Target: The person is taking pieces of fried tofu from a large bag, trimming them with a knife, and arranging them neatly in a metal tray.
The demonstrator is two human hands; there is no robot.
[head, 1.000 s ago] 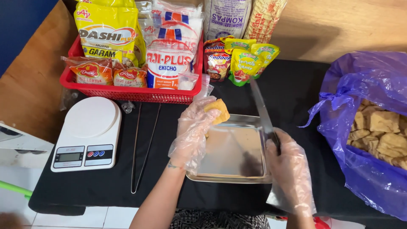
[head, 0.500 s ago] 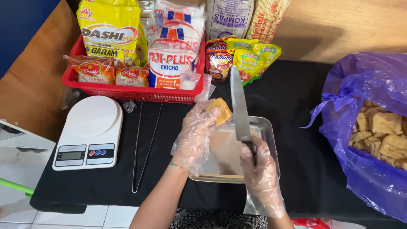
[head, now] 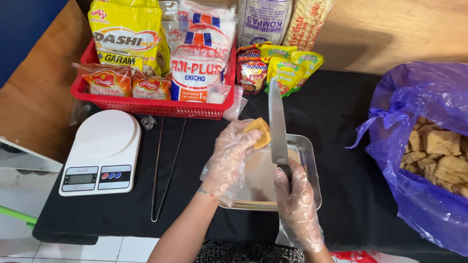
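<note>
Both hands wear thin clear plastic gloves. My left hand (head: 233, 155) has its fingers closed around a piece of fried tofu (head: 258, 132), golden and squarish, held up over the far left part of a metal tray (head: 312, 170). My right hand (head: 298, 207) grips the dark handle of a knife (head: 278, 124), fingers wrapped tight; the long blade points away from me, standing just beside the tofu on its right, and I cannot tell if the steel touches it. The tray sits on the black surface (head: 341, 112) right in front of me, shallow and rectangular. Left of it lie long metal tongs (head: 165, 165), and further left a white kitchen scale (head: 102, 151) with a round top and a small display. Behind those stands a red basket (head: 146, 104) packed with seasoning bags, yellow and white ones standing tall at the back and small orange sachets (head: 124, 83) in front. Green and yellow sauce pouches (head: 287, 70) lean beside the basket, near the knife tip. Far to my right, well apart from the tray, a purple plastic bag (head: 419, 97) lies open with many more tofu pieces (head: 438, 151) inside.
</note>
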